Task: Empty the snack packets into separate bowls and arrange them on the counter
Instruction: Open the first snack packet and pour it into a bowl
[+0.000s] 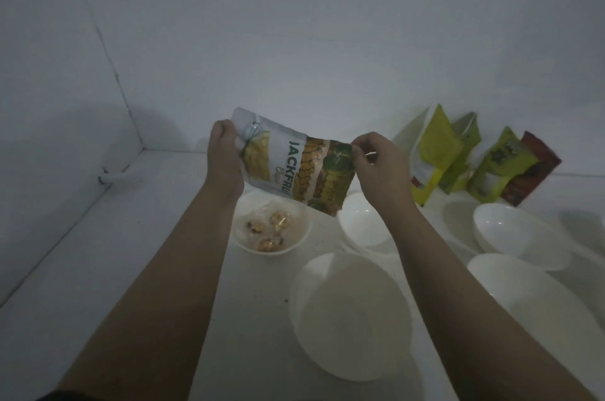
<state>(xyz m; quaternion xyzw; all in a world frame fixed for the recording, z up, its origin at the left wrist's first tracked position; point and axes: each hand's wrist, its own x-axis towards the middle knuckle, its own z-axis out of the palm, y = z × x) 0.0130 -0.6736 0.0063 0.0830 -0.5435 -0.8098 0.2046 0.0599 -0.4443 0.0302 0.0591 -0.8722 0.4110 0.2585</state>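
A jackfruit chips packet (294,164) hangs sideways in the air above the counter. My left hand (224,151) grips its left end. My right hand (376,161) pinches its right end between thumb and fingers. Below the packet stands a small white bowl (242,240) that holds a few wrapped golden snacks (268,230). An empty white bowl (360,223) sits under my right wrist, and a large empty bowl (350,315) stands nearer to me.
Several more snack packets (474,158), yellow-green and one red-brown, lean on the back wall at the right. Two more white bowls (520,237) (530,312) stand at the right. The white counter (131,253) meets walls at the left and back.
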